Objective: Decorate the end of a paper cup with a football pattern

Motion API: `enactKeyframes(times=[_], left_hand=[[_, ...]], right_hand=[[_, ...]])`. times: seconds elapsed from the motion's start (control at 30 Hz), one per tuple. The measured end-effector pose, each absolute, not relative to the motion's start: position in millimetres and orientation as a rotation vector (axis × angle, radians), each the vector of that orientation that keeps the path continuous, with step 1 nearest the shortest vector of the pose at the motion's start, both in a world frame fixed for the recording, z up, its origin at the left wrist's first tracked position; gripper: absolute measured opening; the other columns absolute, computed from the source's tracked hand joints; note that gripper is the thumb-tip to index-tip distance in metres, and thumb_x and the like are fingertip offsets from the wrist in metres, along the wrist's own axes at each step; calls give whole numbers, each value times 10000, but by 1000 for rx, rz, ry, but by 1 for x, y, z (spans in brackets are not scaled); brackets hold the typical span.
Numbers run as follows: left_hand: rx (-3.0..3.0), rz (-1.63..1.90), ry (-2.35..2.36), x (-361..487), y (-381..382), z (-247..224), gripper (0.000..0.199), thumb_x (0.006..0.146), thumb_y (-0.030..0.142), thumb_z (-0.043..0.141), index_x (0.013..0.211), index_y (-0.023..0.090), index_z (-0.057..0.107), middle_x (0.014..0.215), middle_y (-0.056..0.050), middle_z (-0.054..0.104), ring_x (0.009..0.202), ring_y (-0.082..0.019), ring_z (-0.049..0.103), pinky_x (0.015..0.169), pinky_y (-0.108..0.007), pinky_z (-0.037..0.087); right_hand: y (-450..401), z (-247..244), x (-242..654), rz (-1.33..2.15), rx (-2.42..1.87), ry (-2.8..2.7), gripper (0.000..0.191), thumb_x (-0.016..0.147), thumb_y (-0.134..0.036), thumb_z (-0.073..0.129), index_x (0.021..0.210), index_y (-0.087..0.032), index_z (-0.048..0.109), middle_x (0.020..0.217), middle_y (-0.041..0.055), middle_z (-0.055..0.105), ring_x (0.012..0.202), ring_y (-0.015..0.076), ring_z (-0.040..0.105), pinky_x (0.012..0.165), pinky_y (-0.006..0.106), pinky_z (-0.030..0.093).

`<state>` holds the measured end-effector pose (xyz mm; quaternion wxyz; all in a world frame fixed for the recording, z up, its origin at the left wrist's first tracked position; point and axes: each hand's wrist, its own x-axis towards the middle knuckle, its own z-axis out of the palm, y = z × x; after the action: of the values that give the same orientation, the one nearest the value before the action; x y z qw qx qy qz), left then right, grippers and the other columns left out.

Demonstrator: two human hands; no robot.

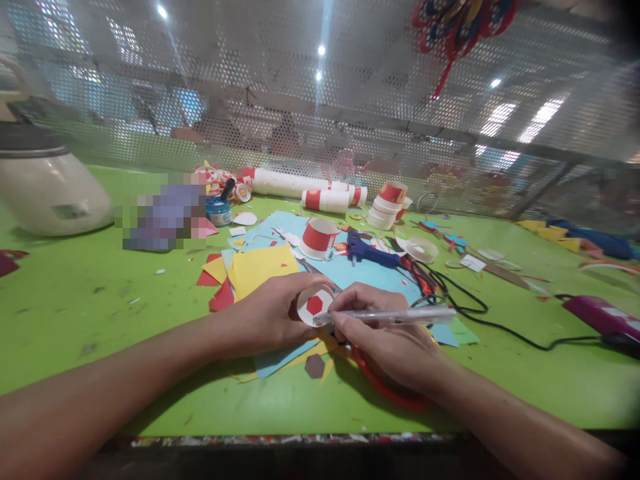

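My left hand (273,308) is wrapped round a small white paper cup (306,297), its round flat end turned toward me. A red hexagon (315,305) sits at the middle of that white disc. In my right hand (387,337) is a slim clear-barrelled pen (413,315), its tip at the disc's lower right, by the hexagon; whether it touches I cannot tell. Under my right hand shows a red curved handle (385,393), partly hidden. A dark brown hexagon (315,366) lies just below the cup, among yellow and blue paper scraps (287,357).
Beyond my hands are yellow paper (260,267), a red-and-white cup (319,239) and a blue glue gun (373,252). Black cord (465,310) runs right to a magenta device (603,317). Stacked cups (325,201) lie behind; a kettle (50,190) stands left.
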<state>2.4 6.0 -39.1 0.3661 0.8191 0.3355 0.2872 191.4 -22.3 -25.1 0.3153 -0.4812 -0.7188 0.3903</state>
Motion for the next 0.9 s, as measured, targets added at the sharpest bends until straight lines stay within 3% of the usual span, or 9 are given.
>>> enactKeyframes(times=[0.2, 0.73, 0.9], left_hand=[[2136, 705, 859, 2, 7, -39, 252, 793, 234, 654, 1034, 190, 596, 1044, -45, 647, 937, -198, 603, 803, -296, 476], [2081, 722, 864, 3, 5, -38, 284, 778, 292, 663, 1043, 200, 617, 975, -43, 662, 891, -211, 616, 775, -306, 497], [2055, 713, 866, 3, 5, -39, 344, 790, 247, 647, 1124, 198, 583, 1040, -49, 655, 928, -212, 616, 800, -312, 493]], right_hand=[[-23, -27, 192, 1058, -1229, -1931, 65, 787, -138, 558, 757, -175, 601, 655, -26, 604, 549, 85, 491, 495, 192, 382], [-21, -28, 195, 1045, -1200, -1805, 57, 830, -192, 574, 779, -180, 596, 650, -13, 609, 561, 108, 535, 514, 222, 426], [-23, -22, 197, 903, -1057, -1672, 175, 928, -339, 501, 948, -200, 605, 648, -15, 623, 620, 128, 594, 626, 259, 497]])
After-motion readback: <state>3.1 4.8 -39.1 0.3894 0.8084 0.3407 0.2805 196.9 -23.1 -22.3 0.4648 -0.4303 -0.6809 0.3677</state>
